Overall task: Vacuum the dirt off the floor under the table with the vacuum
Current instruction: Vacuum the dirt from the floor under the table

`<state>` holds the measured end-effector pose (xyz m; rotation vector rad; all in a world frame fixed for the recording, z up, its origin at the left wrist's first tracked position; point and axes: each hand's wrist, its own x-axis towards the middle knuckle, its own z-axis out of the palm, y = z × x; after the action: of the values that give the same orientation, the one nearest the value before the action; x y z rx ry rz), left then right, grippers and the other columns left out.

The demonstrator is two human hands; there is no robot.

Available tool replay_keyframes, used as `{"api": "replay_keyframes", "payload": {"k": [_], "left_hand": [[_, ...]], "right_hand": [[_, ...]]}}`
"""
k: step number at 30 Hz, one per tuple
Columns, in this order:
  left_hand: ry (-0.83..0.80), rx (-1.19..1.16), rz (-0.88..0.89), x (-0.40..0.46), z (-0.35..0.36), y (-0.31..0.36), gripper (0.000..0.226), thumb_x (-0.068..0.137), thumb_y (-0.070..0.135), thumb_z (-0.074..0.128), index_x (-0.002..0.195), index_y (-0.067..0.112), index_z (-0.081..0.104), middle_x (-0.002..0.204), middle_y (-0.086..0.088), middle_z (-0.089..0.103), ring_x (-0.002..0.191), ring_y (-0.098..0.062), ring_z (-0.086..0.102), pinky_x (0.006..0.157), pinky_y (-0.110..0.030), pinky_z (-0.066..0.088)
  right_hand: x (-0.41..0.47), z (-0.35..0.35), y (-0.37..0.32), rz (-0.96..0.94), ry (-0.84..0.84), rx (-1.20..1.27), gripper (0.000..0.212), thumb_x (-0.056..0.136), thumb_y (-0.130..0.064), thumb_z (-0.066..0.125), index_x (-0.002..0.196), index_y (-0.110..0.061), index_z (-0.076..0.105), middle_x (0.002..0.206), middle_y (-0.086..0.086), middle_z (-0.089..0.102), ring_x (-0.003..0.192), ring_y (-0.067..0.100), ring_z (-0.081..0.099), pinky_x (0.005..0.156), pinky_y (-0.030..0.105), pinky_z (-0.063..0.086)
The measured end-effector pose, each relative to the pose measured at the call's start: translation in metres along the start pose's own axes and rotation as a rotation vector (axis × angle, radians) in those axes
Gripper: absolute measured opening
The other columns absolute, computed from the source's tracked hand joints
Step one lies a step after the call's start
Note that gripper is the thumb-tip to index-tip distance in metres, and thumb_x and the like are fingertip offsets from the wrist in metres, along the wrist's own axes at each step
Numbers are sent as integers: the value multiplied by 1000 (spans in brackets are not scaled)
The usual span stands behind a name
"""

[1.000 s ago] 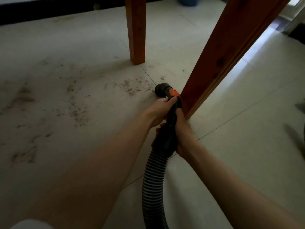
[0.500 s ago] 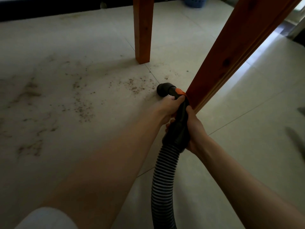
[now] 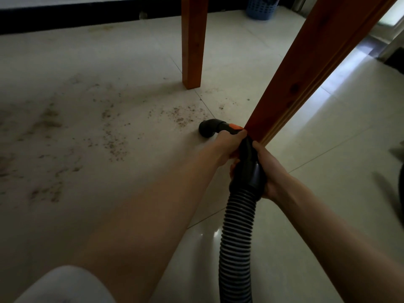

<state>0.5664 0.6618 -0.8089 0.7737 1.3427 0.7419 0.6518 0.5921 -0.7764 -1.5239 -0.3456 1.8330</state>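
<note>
because the dirt (image 3: 113, 141) lies scattered across the shaded floor (image 3: 131, 57) under the desk, both hands steer low: the left hand (image 3: 229, 145) grips the vacuum nozzle (image 3: 209, 129) near its tip, the right hand (image 3: 271, 169) clasps the hose cuff (image 3: 251, 171) beside the desk leg (image 3: 306, 73). a blue basket (image 3: 260, 8) stands far back, contents unseen.

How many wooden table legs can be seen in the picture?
2. The far leg stands upright at top centre; the near leg slants beside the vacuum nozzle. Other legs may lie outside the view.
</note>
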Motion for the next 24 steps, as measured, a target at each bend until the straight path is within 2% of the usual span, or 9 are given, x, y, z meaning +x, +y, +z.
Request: {"api": "replay_keyframes", "payload": {"k": [5, 8, 11, 14, 17, 19, 21, 24], "left_hand": [[10, 18, -2, -3, -5, 1, 43, 96, 28, 50, 128, -1, 50, 114, -17, 62, 104, -28, 61, 88, -35, 52], [38, -13, -7, -4, -6, 0, 42, 94, 27, 54, 124, -3, 51, 112, -16, 62, 102, -28, 62, 87, -33, 53], [40, -43, -10, -6, -6, -1, 38, 93, 25, 56, 119, -3, 54, 97, -13, 62, 91, -24, 63, 79, -30, 53], [36, -72, -11, -9, -6, 0, 36, 93, 25, 56, 117, -2, 54, 89, -10, 61, 83, -22, 62, 75, -28, 53], [58, -58, -11, -10, -7, 2, 39, 94, 26, 54, 120, -3, 53, 95, -12, 62, 88, -24, 61, 70, -27, 52], [80, -37, -15, -9, -9, 3, 41, 94, 26, 52, 123, -3, 52, 107, -16, 62, 97, -28, 62, 76, -32, 53], [92, -44, -20, -9, -12, 2, 42, 95, 25, 51, 125, -3, 50, 114, -19, 61, 103, -31, 61, 85, -36, 53], [102, -72, -35, -9, -17, 0, 44, 94, 27, 53, 127, -2, 49, 114, -17, 61, 103, -29, 60, 88, -37, 52]], "right_hand": [[-1, 11, 5, -28, 10, 2, 52, 95, -48, 48, 129, -10, 42, 85, 19, 63, 50, 25, 65, 46, 33, 55], [-1, 6, 2, 9, -3, -9, 55, 93, -49, 51, 130, -9, 44, 76, 18, 65, 49, 26, 65, 46, 33, 55], [-4, 2, -2, 48, -14, 4, 53, 93, -48, 52, 128, -9, 46, 64, 16, 65, 47, 26, 63, 45, 33, 55], [-7, 3, -5, 63, -13, 7, 51, 93, -47, 52, 125, -8, 47, 61, 15, 64, 45, 25, 62, 43, 32, 55], [-6, 8, -4, 33, -16, -19, 53, 93, -47, 51, 128, -8, 46, 69, 16, 64, 46, 25, 63, 43, 32, 54], [-5, 13, 1, -5, -27, -37, 53, 94, -46, 50, 130, -7, 45, 77, 17, 63, 48, 25, 65, 44, 32, 54], [-3, 18, 6, -17, -43, -42, 53, 95, -45, 48, 129, -5, 47, 73, 16, 64, 47, 24, 64, 45, 31, 54], [-2, 22, 4, 9, -51, -84, 54, 95, -47, 48, 124, -2, 50, 68, 15, 62, 46, 23, 63, 43, 29, 53]]}}
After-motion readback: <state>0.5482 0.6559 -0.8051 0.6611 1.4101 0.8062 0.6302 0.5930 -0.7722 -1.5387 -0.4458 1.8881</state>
